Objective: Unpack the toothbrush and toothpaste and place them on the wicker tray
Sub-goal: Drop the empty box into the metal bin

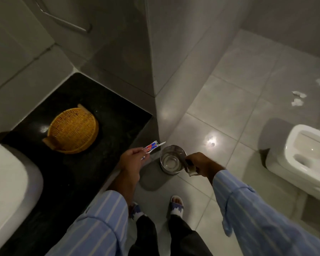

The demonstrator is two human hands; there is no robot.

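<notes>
Small red-and-blue toothpaste tube (151, 146) and thin white toothbrush (160, 144): pinched together in left hand (130, 160) fingers, held over black counter (103, 130) edge, near empty round wicker tray (73, 131). Right hand (199, 164) clenched on crumpled white wrapper (191, 169) above round metal bin (172, 159) on tiled floor (229, 111).

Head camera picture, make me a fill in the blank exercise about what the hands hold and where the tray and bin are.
1. The left hand holds the toothpaste and a white ____.
2. The wicker tray sits on the black ____.
3. The right hand holds torn packaging beside the metal ____ on the floor.
4. Nothing lies in the wicker ____ yet.

Missing words: toothbrush; countertop; bin; tray
</notes>
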